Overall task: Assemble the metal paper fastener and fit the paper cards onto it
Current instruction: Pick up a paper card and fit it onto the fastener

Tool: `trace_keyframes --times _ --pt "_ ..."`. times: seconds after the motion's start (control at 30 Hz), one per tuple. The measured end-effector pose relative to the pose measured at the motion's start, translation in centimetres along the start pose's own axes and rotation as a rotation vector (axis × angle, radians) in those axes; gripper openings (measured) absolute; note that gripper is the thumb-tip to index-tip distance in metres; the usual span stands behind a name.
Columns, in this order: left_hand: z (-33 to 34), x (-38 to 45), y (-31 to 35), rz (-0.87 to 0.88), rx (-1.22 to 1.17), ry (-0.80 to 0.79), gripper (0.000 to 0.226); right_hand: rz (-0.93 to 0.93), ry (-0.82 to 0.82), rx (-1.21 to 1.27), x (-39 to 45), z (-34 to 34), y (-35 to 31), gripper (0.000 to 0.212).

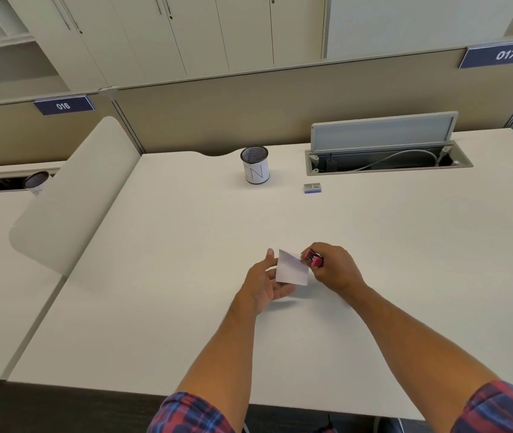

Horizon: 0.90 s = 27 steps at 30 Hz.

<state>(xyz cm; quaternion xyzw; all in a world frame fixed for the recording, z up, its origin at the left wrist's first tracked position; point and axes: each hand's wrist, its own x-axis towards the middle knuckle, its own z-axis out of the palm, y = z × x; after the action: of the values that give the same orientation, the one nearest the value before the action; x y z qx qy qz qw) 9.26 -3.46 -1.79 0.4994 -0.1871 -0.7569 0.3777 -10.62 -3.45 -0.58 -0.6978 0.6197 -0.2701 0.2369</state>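
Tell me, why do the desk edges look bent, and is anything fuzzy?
In the head view, the wide lens bows the white desk and the partition; soft, even light leaves only a faint shadow under the left hand; the small white paper card and the pink and black tool in the right hand look slightly blurred.

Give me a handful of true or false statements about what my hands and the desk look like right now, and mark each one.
1. The left hand holds the white paper cards. True.
2. The right hand is empty. False: it grips a small pink and black tool against the cards' edge.
3. The mesh pen cup stands upright at the far side of the desk. True.
4. The small blue box sits inside the pen cup. False: it lies on the desk, to the cup's right.
5. The cable hatch lid is shut. False: it stands open.
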Motion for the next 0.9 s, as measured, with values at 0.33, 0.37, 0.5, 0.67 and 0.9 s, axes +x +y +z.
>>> trace_keyframes --times 0.33,0.37,0.5,0.67,0.9 --pt "-0.3 0.7 -0.4 0.165 0.049 0.106 0.020 -0.216 -0.024 -0.077 -0.6 -0.1 0.8 0.041" --pt "-0.3 0.8 -0.3 0.186 0.052 0.124 0.023 -0.246 -0.030 -0.090 -0.7 -0.1 1.0 0.040" --pt "-0.4 1.1 -0.2 0.258 0.105 0.137 0.022 -0.321 -0.073 -0.145 -0.9 0.1 1.4 0.045" --pt "0.1 1.5 -0.2 0.242 0.110 0.130 0.024 -0.313 -0.053 -0.132 -0.5 0.0 1.9 0.047" --pt "0.4 2.1 -0.3 0.225 0.102 0.110 0.032 -0.406 -0.158 -0.256 -0.5 -0.8 2.4 0.032"
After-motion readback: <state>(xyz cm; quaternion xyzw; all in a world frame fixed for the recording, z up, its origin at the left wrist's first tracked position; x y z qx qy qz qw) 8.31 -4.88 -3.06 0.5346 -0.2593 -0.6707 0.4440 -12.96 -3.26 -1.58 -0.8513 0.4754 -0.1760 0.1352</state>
